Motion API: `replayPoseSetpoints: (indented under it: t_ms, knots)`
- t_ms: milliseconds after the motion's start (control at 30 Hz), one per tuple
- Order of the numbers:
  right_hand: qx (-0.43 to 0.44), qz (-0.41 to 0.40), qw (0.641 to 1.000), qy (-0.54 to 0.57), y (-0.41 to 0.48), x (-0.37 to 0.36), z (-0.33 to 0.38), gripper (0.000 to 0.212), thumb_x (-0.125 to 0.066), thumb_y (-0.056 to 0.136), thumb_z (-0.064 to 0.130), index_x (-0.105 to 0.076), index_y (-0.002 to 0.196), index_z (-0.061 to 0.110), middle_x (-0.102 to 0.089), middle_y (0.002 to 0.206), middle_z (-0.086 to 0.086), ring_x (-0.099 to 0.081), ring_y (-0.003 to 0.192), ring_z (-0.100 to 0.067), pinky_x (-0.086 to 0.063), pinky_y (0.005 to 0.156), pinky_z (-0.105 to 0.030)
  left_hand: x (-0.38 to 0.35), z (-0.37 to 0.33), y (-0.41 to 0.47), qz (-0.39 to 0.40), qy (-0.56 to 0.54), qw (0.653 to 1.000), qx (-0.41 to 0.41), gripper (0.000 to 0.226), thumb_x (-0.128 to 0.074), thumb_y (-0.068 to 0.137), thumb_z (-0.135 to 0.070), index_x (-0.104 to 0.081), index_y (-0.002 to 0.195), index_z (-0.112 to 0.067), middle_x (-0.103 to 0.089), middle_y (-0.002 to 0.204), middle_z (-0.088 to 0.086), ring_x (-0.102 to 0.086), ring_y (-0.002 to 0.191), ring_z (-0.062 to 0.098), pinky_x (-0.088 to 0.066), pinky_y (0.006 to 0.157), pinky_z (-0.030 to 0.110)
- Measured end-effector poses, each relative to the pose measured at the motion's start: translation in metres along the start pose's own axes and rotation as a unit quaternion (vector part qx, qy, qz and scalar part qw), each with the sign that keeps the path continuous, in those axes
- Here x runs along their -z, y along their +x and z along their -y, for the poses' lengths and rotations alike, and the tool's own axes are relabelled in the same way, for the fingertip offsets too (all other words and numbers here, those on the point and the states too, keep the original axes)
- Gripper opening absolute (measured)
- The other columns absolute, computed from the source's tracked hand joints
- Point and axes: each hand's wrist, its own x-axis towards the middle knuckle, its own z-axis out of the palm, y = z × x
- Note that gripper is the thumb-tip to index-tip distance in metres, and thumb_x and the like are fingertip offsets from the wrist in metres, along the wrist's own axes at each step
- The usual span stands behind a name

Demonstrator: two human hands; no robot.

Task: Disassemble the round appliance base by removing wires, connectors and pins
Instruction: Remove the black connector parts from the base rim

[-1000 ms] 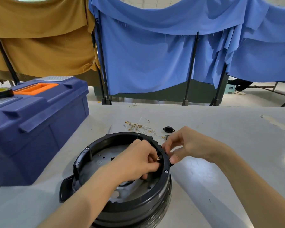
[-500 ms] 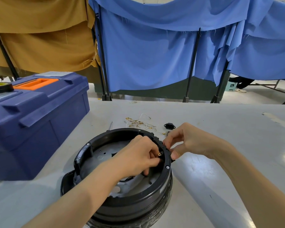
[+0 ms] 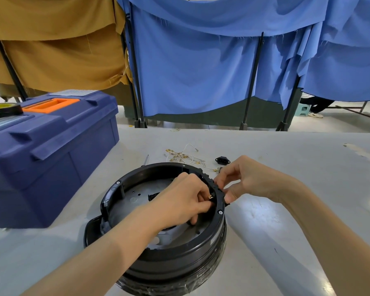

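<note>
Brass pin (image 3: 210, 197) pinched in the left hand (image 3: 179, 204) inside the base (image 3: 179, 259) — right hand (image 3: 250, 178) pinches its rim, contact partly hidden.

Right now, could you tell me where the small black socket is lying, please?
In the head view, the black socket lies on the grey table beyond the round base, right of the loose wires and just past the right hand.

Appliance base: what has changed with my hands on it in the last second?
Nothing visibly moved. The left hand still pinches the brass terminal inside the appliance base rim; the right hand still pinches the rim from outside. Loose wires behind unmoved.
</note>
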Motion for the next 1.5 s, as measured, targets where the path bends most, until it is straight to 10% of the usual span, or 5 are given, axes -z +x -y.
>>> replayPoseSetpoints:
  t_ms: [1500]
  knots:
    - [0.001,-0.026,1.0,0.01,0.0032,0.0008,-0.0023,0.018,-0.073,0.067,-0.014,-0.068,0.079,-0.001,-0.07,0.089,-0.024,-0.065,0.075,-0.019,-0.053,0.08,-0.035,-0.0026,0.0033,0.007,-0.036,-0.025,0.999,-0.005,0.011,-0.063,0.081,-0.009,-0.068,0.071,-0.009,-0.054,0.036,-0.002,-0.055,0.034,0.011,-0.046,0.045,0.019]
